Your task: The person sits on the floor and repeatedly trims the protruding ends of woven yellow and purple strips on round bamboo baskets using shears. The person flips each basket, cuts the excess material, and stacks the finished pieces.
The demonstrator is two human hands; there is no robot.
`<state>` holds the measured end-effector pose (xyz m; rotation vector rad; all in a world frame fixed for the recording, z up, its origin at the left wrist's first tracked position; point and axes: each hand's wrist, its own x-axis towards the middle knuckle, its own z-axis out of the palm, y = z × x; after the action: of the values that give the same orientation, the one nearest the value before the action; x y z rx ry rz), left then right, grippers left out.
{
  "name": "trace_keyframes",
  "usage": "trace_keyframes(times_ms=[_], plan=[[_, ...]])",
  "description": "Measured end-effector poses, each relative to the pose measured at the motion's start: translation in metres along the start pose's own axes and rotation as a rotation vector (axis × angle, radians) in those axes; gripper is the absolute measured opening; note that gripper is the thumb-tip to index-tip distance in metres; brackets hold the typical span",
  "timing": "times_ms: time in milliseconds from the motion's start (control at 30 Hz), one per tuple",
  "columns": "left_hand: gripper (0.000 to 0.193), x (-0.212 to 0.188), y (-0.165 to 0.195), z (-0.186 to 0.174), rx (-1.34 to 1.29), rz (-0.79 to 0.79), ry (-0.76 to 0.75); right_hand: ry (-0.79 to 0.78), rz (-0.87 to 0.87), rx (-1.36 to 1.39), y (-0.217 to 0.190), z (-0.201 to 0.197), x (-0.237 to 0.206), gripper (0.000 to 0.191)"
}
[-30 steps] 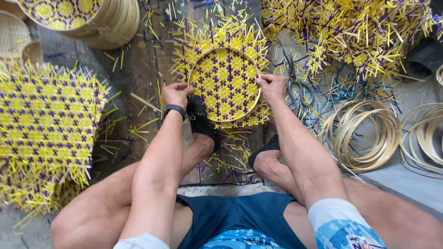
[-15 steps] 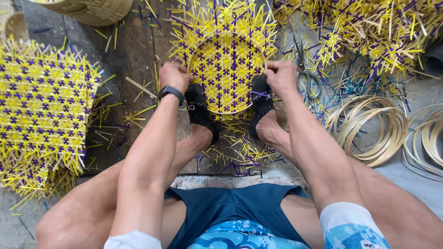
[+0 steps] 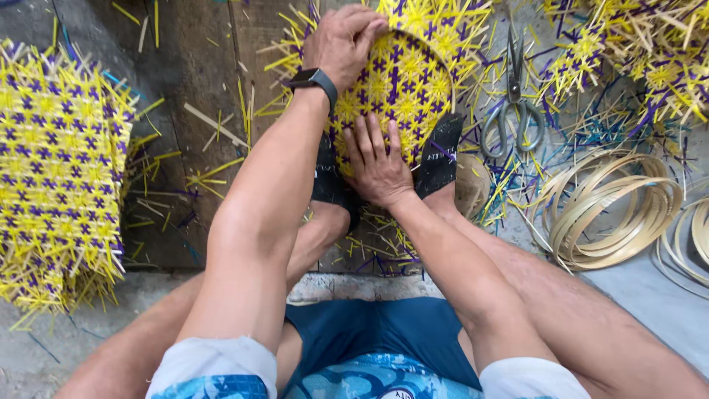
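We see left hand (image 3: 341,41) gripping far rim of woven basket (image 3: 402,85), right hand (image 3: 377,162) flat, open, pressing near edge; weave may spring off hoop, we judge, if sandals (image 3: 437,155) slip.

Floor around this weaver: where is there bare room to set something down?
Mostly bare: dark planks between the stacked mats and left hand, and grey floor below the hoops. Crowded: around the scissors and round weave under the right hand.
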<state>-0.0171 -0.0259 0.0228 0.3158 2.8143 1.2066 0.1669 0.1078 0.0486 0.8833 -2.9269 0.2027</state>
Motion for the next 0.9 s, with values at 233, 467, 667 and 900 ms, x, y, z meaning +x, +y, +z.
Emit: trace_keyframes(times_ms=[233, 467, 667, 900], plan=[[0.028, 0.003, 0.005, -0.008, 0.001, 0.175, 0.045, 0.197, 0.030, 0.408, 0.091, -0.029, 0.045, 0.049], [0.031, 0.017, -0.010, 0.002, -0.259, -0.116, -0.111, 0.148, 0.354, 0.772, 0.168, 0.026, 0.098, 0.021], [0.038, 0.024, -0.020, 0.017, -0.300, -0.340, -0.116, -0.040, 0.577, 1.104, 0.181, 0.046, 0.092, 0.025], [0.036, 0.022, -0.001, -0.006, -0.205, -0.197, -0.214, 0.347, 0.499, 0.676, 0.192, -0.029, 0.046, 0.024]])
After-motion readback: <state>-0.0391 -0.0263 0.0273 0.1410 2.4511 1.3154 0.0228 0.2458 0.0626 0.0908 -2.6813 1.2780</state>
